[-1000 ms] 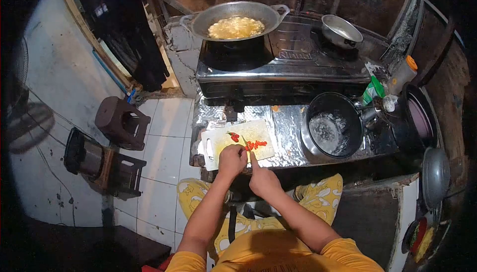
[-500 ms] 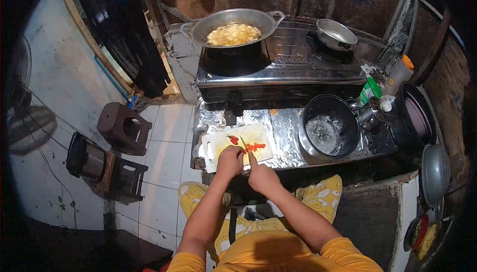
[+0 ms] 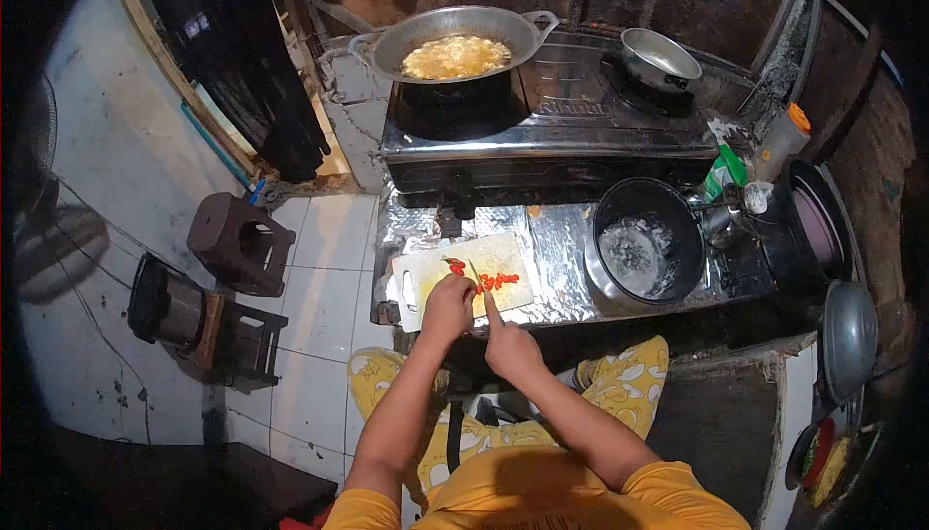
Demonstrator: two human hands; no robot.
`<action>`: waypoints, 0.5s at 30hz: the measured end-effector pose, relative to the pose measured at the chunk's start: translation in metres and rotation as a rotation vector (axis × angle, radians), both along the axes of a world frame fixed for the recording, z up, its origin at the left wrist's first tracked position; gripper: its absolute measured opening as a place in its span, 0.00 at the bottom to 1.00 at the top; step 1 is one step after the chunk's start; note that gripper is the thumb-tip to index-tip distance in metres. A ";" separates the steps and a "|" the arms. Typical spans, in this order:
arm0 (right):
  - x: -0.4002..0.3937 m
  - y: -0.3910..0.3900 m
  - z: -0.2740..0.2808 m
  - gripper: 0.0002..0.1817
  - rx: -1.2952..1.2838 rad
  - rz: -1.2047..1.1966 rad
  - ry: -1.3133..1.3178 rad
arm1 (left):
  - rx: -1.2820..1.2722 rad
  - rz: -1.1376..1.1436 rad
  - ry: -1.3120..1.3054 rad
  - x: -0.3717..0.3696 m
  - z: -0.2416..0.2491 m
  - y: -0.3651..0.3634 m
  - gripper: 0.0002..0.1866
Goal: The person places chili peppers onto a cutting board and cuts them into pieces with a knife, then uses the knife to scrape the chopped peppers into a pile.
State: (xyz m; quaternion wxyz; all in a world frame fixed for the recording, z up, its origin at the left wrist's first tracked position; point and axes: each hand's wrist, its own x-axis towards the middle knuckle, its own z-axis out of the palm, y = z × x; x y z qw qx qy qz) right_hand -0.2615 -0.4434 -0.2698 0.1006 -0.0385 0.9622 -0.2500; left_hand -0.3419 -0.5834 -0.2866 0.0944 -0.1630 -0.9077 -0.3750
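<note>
A white cutting board (image 3: 503, 250) lies at a slant on the foil-covered counter. Red chili pieces (image 3: 499, 281) are scattered over its middle, to the right of the blade. Another bit of red chili (image 3: 456, 267) rests just beyond my left hand (image 3: 448, 308), whose curled fingers press a chili to the board, mostly hidden beneath them. My right hand (image 3: 513, 350) is wrapped round the handle of a knife (image 3: 491, 303). Its blade points away from me across the board, close beside my left fingertips.
A wok (image 3: 380, 58) with food in bubbling oil sits on the stove's (image 3: 571, 143) left burner, a small pan (image 3: 660, 58) on the right. Right of the board stands a black pot (image 3: 602, 211) with white residue inside. A brown stool (image 3: 215, 230) stands on the floor at left.
The knife and right hand have shifted very slightly at the chili pieces. My left hand stays in nearly the same place. The whole view has tilted a little.
</note>
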 end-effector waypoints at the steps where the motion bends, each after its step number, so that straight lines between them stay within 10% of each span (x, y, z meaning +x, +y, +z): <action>1: -0.001 0.000 0.002 0.45 -0.001 -0.001 0.004 | 0.006 -0.006 0.000 0.001 0.000 0.000 0.05; 15: -0.008 0.003 0.039 0.46 -0.016 0.018 -0.180 | -0.022 -0.009 0.019 -0.002 -0.007 -0.001 0.05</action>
